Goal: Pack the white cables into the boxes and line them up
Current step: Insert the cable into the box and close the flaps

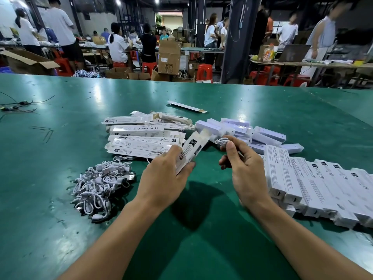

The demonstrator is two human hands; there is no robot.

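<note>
My left hand (pixel 167 174) grips a long white box (pixel 191 151), tilted up to the right with its far end open. Just right of that open end, my right hand (pixel 240 164) pinches a small coiled white cable (pixel 222 141) between thumb and fingers. A heap of coiled white cables (pixel 103 184) lies on the green table (pixel 60 138) to the left. Behind my hands lies a loose pile of white boxes (pixel 141 134). A row of boxes (pixel 314 186) lies side by side on the right.
A jumble of plain white inner boxes (pixel 242 130) lies behind my right hand. One flat box (pixel 187 107) lies alone farther back. Thin dark wires (pixel 18 107) lie at the far left. Beyond the table's far edge are people, red stools and cardboard cartons.
</note>
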